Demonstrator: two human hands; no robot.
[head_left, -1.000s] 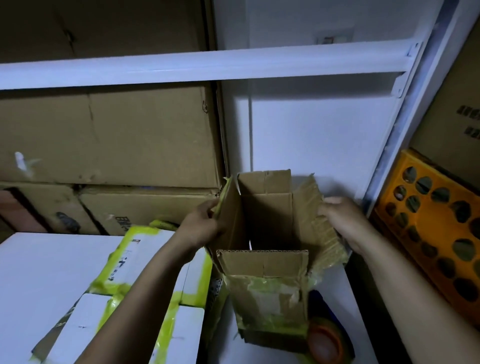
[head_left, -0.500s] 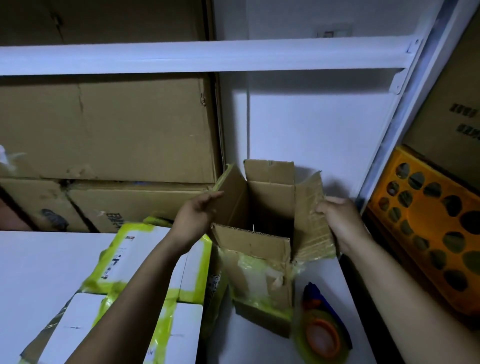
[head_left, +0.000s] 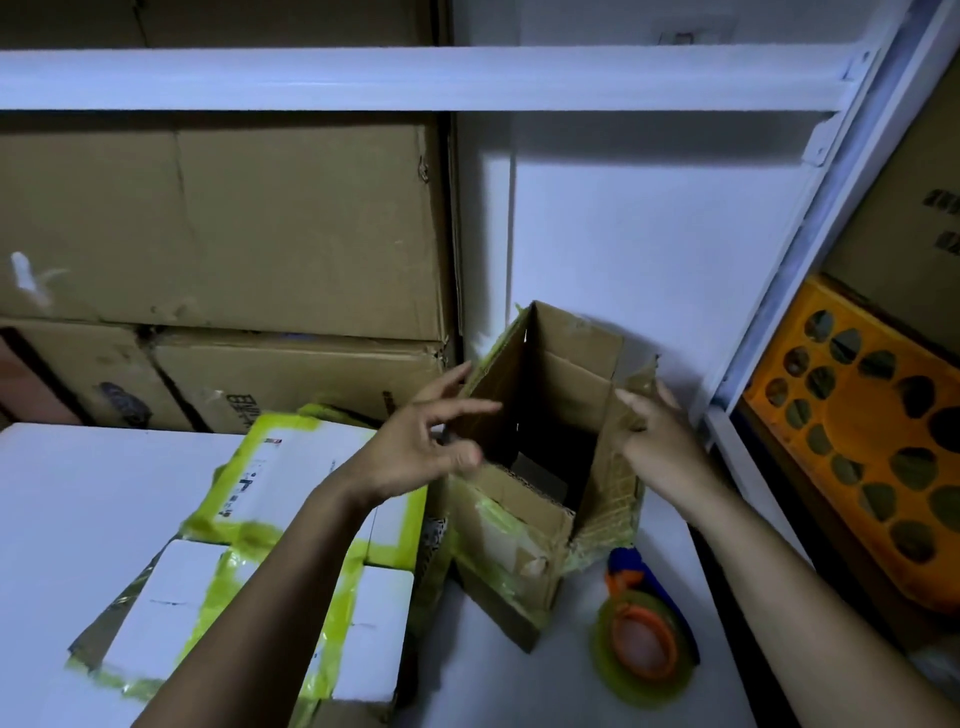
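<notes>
Your small cardboard box (head_left: 519, 540) stands upright on the white tabletop (head_left: 519, 691), right of centre, just beside the white parcels (head_left: 291, 467) on its left. Its top is open and all four flaps are raised.

Your right hand (head_left: 660, 436) pinches the right flap (head_left: 610, 488), thumb on the inside and fingers behind. That looks meant to steady the light box and hold its mouth wide. Your left hand (head_left: 415, 452) is blurred, its fingers spread and relaxed and gripping nothing. It hovers at the left flap (head_left: 493, 384), but you cannot tell whether a fingertip touches it.

The box is worn corrugated board, creased at the folds, with torn yellow-green tape and a pale label patch on its near face. The right flap carries crinkled clear tape, so it may slip or tear under a hard pull.

A tape roll (head_left: 641, 649) with an orange core lies flat near the box, within reach for sealing. Large brown cartons (head_left: 223, 223) are stacked at the far left, and a perforated orange crate (head_left: 857, 467) sits at the right.
</notes>
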